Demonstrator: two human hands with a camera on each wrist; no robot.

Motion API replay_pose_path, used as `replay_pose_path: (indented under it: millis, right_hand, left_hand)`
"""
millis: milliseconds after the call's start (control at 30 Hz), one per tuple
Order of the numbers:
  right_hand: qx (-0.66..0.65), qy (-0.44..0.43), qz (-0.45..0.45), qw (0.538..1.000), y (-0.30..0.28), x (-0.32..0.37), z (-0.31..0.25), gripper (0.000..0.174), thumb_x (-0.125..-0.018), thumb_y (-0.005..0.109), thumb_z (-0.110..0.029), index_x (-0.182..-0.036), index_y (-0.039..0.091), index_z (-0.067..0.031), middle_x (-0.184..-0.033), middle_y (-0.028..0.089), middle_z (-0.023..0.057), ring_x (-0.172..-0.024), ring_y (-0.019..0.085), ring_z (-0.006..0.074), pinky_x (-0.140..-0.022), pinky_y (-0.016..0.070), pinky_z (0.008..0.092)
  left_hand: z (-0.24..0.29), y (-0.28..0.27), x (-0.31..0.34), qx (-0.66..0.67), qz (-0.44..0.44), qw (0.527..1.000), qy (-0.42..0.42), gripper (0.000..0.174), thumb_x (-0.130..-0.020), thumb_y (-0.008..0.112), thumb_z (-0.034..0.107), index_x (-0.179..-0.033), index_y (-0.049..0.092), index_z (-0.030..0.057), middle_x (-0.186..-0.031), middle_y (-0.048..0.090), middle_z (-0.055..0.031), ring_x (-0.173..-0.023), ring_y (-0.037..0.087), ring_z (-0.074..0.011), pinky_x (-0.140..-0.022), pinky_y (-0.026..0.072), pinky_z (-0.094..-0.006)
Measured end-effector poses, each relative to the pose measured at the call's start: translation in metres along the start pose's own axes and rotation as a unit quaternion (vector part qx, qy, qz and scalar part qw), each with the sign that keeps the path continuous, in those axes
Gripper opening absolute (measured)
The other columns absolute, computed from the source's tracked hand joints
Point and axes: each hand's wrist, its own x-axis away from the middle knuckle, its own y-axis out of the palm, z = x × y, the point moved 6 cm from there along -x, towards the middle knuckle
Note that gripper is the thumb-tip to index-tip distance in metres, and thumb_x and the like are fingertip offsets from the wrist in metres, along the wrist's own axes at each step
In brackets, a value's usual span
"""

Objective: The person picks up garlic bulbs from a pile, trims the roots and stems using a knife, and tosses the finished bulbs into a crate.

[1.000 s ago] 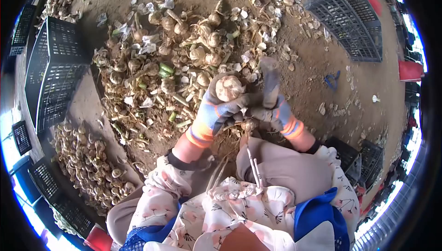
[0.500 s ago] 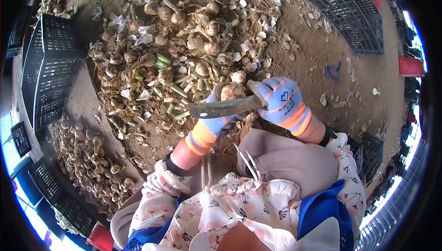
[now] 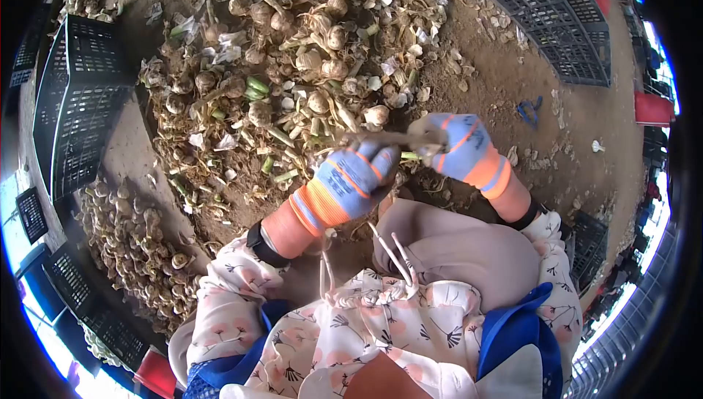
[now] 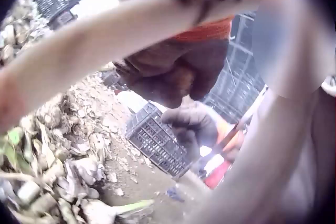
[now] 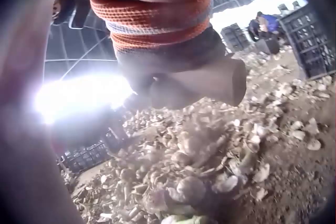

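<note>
My gloved left hand (image 3: pixel 350 184) is turned back-up in the head view, fingers curled round a garlic bulb. The head view hides that bulb; in the left wrist view a brownish patch of the bulb (image 4: pixel 184 79) shows between the dark glove fingers. To its right, my gloved right hand (image 3: pixel 467 151) grips a knife by its thick handle (image 5: pixel 202 85). Seen almost edge-on, the knife blade (image 3: pixel 382 138) points left and overlaps the left fingertips. Just beyond the hands lie loose garlic bulbs (image 3: pixel 376 115) among cut stalks and peelings.
Garlic with stalks (image 3: pixel 307 60) covers the ground ahead. A pile of bulbs (image 3: pixel 132 245) lies at the left. Black plastic crates (image 3: pixel 91 106) stand at left and another crate (image 3: pixel 556 25) at upper right. A blue strap (image 3: pixel 529 111) lies on the dirt.
The left hand has rolled over from palm-up, covering the bulb. The knife went from upright, to lying across the bulb, to edge-on at the left fingertips. The right hand has shifted rightward.
</note>
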Motion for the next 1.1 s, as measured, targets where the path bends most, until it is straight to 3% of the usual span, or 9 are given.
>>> replay_pose_path:
  millis: [33, 300, 433, 500, 567, 700, 833, 933, 1100]
  right_hand:
    - [0.049, -0.018, -0.029, 0.998, 0.005, -0.005, -0.008, 0.026, -0.063, 0.062, -0.012, -0.089, 0.062, -0.0104, -0.081, 0.062, 0.0076, -0.071, 0.059, 0.0279, -0.064, 0.0481, 0.0351]
    - [0.086, 0.005, -0.165, 0.983, 0.038, -0.013, 0.002, 0.04, -0.066, 0.063, -0.021, -0.103, 0.058, -0.0086, -0.088, 0.064, 0.0127, -0.085, 0.061, 0.0294, -0.074, 0.0482, 0.0389]
    - [0.067, 0.206, -0.228, 0.949, 0.059, 0.013, 0.085, 0.028, -0.073, 0.061, -0.03, -0.093, 0.063, -0.0111, -0.086, 0.064, 0.0145, -0.082, 0.062, 0.0322, -0.075, 0.0487, 0.0382]
    - [-0.032, 0.273, -0.105, 0.956, 0.064, 0.036, 0.122, 0.032, -0.071, 0.063, -0.03, -0.098, 0.063, -0.0121, -0.091, 0.064, 0.0143, -0.084, 0.061, 0.0321, -0.077, 0.0488, 0.0367]
    - [-0.083, 0.227, -0.074, 0.967, 0.062, 0.012, 0.089, 0.034, -0.071, 0.063, -0.027, -0.101, 0.063, -0.0123, -0.094, 0.064, 0.0137, -0.085, 0.061, 0.032, -0.078, 0.0488, 0.0366]
    - [0.089, -0.063, -0.04, 0.993, 0.105, -0.039, 0.084, 0.038, -0.073, 0.061, -0.018, -0.111, 0.06, -0.0138, -0.103, 0.062, 0.012, -0.093, 0.059, 0.0307, -0.083, 0.0465, 0.0378]
    - [-0.267, 0.06, -0.12, 0.954, 0.119, -0.069, 0.097, 0.037, -0.073, 0.063, -0.003, -0.109, 0.059, -0.0086, -0.092, 0.065, 0.0083, -0.088, 0.062, 0.0208, -0.078, 0.0499, 0.0306]
    - [-0.651, 0.2, -0.137, 0.72, 0.086, -0.056, 0.06, 0.023, -0.075, 0.063, -0.002, -0.096, 0.056, 0.0045, -0.08, 0.063, 0.0066, -0.069, 0.06, 0.0102, -0.064, 0.051, 0.0218]
    - [-0.582, 0.166, -0.068, 0.793, 0.059, -0.03, 0.019, 0.031, -0.082, 0.061, -0.024, -0.093, 0.055, 0.0048, -0.077, 0.061, 0.0053, -0.065, 0.059, 0.0113, -0.069, 0.0489, 0.0234]
  left_hand:
    - [-0.002, 0.016, 0.005, -0.053, -0.147, 0.987, -0.024, 0.04, -0.071, 0.065, 0.016, -0.108, 0.053, 0.0045, -0.099, 0.055, -0.0179, -0.071, 0.06, -0.0311, -0.056, 0.0485, -0.0379]
    - [0.015, 0.027, 0.015, -0.219, -0.133, 0.956, 0.143, 0.03, -0.071, 0.056, 0.015, -0.1, 0.057, 0.0077, -0.102, 0.056, -0.0112, -0.08, 0.059, -0.0255, -0.058, 0.0496, -0.033]
    - [0.002, -0.008, 0.044, -0.191, -0.192, 0.958, 0.095, 0.03, -0.071, 0.056, 0.013, -0.101, 0.058, 0.0089, -0.102, 0.056, -0.0097, -0.084, 0.059, -0.0251, -0.068, 0.0512, -0.0319]
    - [-0.049, -0.046, 0.106, -0.182, -0.157, 0.97, -0.022, 0.025, -0.074, 0.052, 0.01, -0.098, 0.059, 0.0052, -0.089, 0.056, -0.0109, -0.082, 0.058, -0.0269, -0.069, 0.0505, -0.0343]
    - [-0.129, -0.086, 0.213, -0.311, -0.37, 0.822, -0.3, 0.019, -0.074, 0.054, 0.015, -0.088, 0.061, 0.004, -0.097, 0.055, -0.0126, -0.088, 0.055, -0.028, -0.069, 0.0489, -0.0377]
    - [-0.135, -0.231, 0.359, -0.327, -0.226, 0.548, -0.736, 0.062, -0.067, 0.066, 0.024, -0.122, 0.047, 0.001, -0.111, 0.054, -0.0188, -0.102, 0.053, -0.0345, -0.088, 0.0443, -0.0375]
    - [-0.132, -0.183, 0.281, -0.302, -0.209, 0.668, -0.647, 0.068, -0.069, 0.069, 0.026, -0.126, 0.041, 0.0028, -0.121, 0.051, -0.019, -0.111, 0.05, -0.0357, -0.095, 0.0401, -0.0347]
    - [-0.097, -0.105, 0.153, -0.058, 0.013, 0.897, -0.438, 0.06, -0.073, 0.07, 0.015, -0.125, 0.045, 0.002, -0.122, 0.052, -0.0169, -0.099, 0.059, -0.0265, -0.074, 0.0515, -0.0311]
    - [-0.048, -0.022, 0.037, 0.246, 0.105, 0.926, -0.265, 0.093, -0.068, 0.077, 0.014, -0.138, 0.018, 0.0008, -0.128, 0.046, -0.0219, -0.079, 0.064, -0.0161, -0.068, 0.0507, -0.0263]
